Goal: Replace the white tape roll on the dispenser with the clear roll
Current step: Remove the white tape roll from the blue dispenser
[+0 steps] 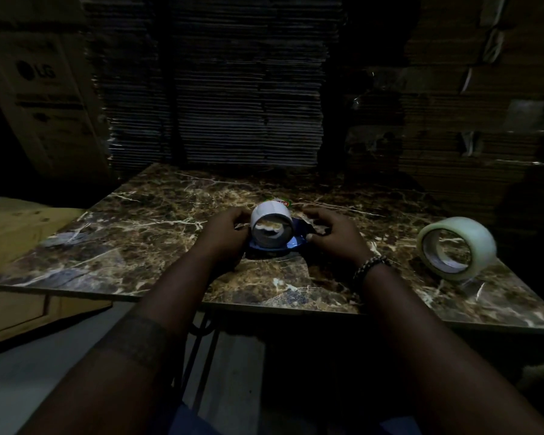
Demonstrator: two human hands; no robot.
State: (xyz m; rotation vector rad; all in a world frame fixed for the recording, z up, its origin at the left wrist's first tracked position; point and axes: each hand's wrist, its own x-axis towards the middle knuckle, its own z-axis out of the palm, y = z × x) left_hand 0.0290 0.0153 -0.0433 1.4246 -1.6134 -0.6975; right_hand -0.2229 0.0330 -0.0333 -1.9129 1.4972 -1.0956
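At table centre, left hand grips white roll, right hand holds dispenser; swap barely started, clear roll untouched at 3 o'clock.

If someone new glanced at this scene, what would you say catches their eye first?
Most likely the white tape roll, the brightest thing in a dim room, sitting on the blue dispenser at the middle of the marble-patterned table, with the left hand and right hand on either side of it. Next, the clear roll standing on edge alone at the right, and the stacked cardboard behind.
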